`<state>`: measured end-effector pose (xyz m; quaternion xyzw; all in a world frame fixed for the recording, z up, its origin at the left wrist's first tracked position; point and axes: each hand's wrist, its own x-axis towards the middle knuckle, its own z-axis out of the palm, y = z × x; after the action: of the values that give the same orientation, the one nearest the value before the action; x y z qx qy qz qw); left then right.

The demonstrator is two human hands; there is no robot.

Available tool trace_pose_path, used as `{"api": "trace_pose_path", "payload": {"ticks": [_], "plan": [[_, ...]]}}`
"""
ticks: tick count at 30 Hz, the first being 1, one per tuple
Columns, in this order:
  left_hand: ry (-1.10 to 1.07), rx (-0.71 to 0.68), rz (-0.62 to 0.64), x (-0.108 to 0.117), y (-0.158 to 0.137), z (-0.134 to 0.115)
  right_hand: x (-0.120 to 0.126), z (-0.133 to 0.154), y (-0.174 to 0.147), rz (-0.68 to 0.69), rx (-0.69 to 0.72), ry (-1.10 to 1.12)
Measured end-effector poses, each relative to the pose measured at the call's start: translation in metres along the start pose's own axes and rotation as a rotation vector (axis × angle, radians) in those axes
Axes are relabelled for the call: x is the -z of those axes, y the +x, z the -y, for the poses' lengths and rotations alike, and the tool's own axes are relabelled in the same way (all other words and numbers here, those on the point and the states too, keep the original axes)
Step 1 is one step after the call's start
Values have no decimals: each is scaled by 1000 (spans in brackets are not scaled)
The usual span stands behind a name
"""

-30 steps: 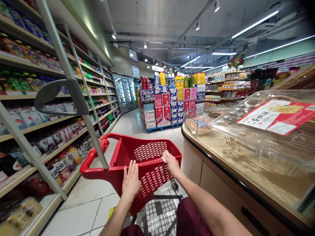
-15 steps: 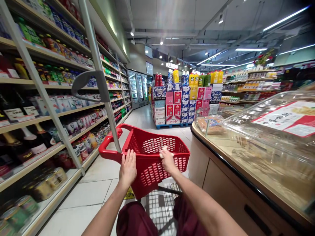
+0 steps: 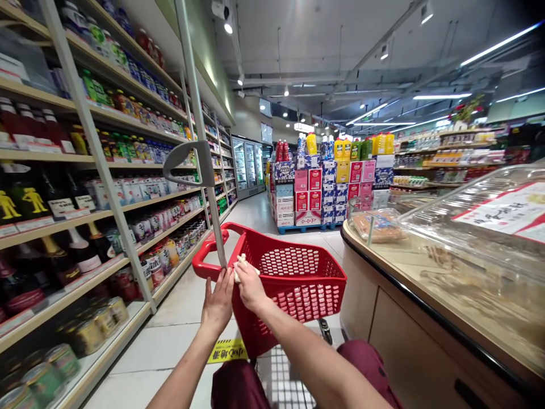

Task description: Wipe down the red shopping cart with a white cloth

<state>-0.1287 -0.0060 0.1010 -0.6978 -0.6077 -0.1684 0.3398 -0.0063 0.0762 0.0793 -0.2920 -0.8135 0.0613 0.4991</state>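
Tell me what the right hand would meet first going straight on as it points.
Probably the metal pole rising from the red shopping cart, just beyond the white cloth in the right hand, though depth is unclear.

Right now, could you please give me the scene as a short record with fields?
Left hand: fingertips at the red basket's rim, by the foot of a metal pole
Right hand: gripping a white cloth at the rim
Pole fitting: grey loop
Floor: yellow sign beside the basket
Left side: drink shelves
Right side: display counter
Ahead: stacked cartons, bottles on top
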Motion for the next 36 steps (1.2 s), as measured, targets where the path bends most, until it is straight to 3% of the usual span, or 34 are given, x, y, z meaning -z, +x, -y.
{"api": "trace_pose_path", "payload": {"ticks": [3,7,9,11,13,15,18,20,22,25,27,32,34,36], "plan": [[-27,-36,0,1,2,4,13,-16,-8,30,17,-10],[-51,-17,-20,2,2,1,33,-40,-32,-81,-196,-96],[-63,33,-36,0,1,-5,20,-29,-28,-85,-154,-58],[-73,76,-34,-2,0,-11,5,-14,-17,-42,-23,-19],[-71,96,-23,-5,0,-17,6,-14,-15,-9,27,-38],[-63,82,-13,-8,1,-24,31,-38,-31,-11,-29,-91],[-63,29,19,-13,6,-43,92,-93,-75,-79,-188,-178],[-53,19,54,-16,13,-62,118,-117,-95,-147,-357,-274],[-39,-15,101,-19,22,-84,120,-123,-100,-154,-386,-297],[-23,-80,172,-25,32,-111,105,-121,-93,-63,-171,-242],[-15,-67,188,-28,35,-121,108,-130,-95,-51,-115,-238],[-31,-51,172,-38,35,-131,155,-177,-127,-261,-458,-346],[-49,-83,171,-42,36,-139,156,-180,-129,-254,-465,-345],[-67,-108,180,-45,37,-148,148,-175,-125,-172,-345,-302]]}}
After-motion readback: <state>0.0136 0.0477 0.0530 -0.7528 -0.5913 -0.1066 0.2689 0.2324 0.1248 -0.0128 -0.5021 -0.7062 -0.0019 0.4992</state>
